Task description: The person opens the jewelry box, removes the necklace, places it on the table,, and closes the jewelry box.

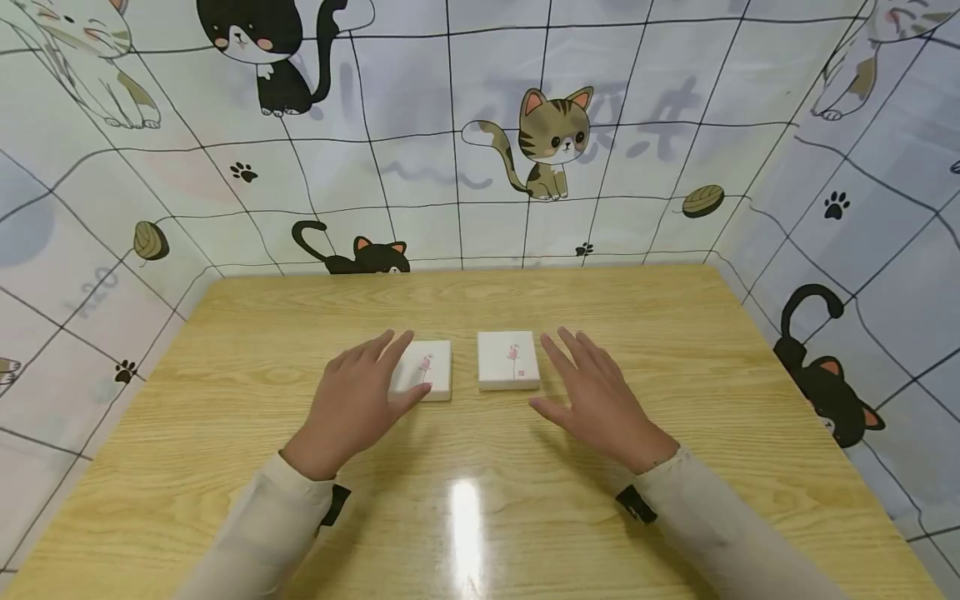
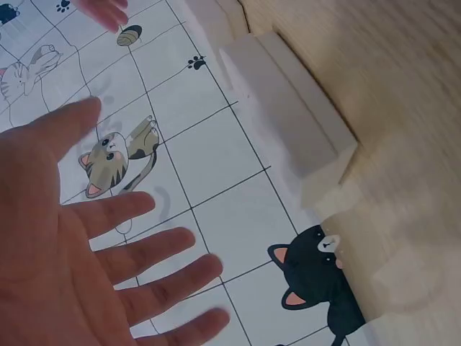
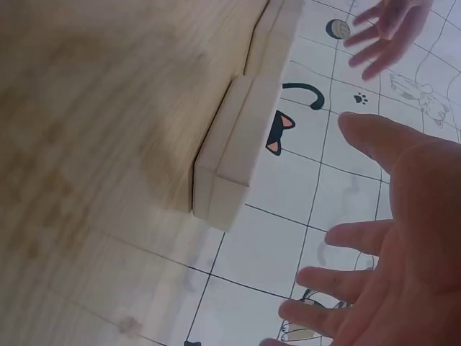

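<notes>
Two white square boxes with a small pink flower print lie side by side on the wooden table, a narrow gap between them. My left hand [image 1: 358, 398] hovers by the left box [image 1: 435, 367] with fingers spread, and covers part of it in the head view. Beside the right box [image 1: 508, 360], my right hand [image 1: 600, 400] is held with its fingers apart, thumb toward the box's near corner. In the left wrist view the left palm [image 2: 50, 245] faces the camera and holds nothing. Nothing is in the right palm [image 3: 425, 238] either.
The wooden table [image 1: 480, 450] has a bright reflection near its front. Behind it and along both sides hangs a white sheet [image 1: 420, 175] printed with cats, paw prints and grid lines. Dark straps [image 1: 636, 504] sit at the sleeve cuffs.
</notes>
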### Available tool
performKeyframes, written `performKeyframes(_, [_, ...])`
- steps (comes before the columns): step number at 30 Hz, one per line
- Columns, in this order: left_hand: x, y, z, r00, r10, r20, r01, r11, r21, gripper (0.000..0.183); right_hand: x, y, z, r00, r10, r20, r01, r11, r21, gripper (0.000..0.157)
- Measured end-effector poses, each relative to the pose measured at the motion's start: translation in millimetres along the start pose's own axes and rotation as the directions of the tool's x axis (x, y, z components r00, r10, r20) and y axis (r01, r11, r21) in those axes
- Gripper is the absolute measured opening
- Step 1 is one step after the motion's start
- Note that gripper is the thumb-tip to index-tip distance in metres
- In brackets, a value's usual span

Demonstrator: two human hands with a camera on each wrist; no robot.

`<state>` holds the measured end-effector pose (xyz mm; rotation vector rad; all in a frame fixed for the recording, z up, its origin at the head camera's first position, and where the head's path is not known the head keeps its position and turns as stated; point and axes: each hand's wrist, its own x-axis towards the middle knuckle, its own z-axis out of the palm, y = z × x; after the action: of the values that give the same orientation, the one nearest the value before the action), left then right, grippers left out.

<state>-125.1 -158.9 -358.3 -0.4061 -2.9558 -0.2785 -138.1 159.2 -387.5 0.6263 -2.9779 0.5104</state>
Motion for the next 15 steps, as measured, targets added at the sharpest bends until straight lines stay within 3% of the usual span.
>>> performKeyframes(8, [-15.6, -11.4, 12.5, 0.997, 0.009, -0.080, -0.011, 1.000, -0.024, 0.043, 31, 5, 0.8, 0.993, -0.070, 0.094, 0.058, 0.991, 0.124, 0.082])
performKeyframes(15, [-25.9, -7.7, 20.5, 0.998, 0.001, -0.057, -0.004, 0.999, -0.048, 0.027, 56, 18, 13.6, 0.976, -0.046, 0.215, -0.020, 0.955, 0.295, 0.090])
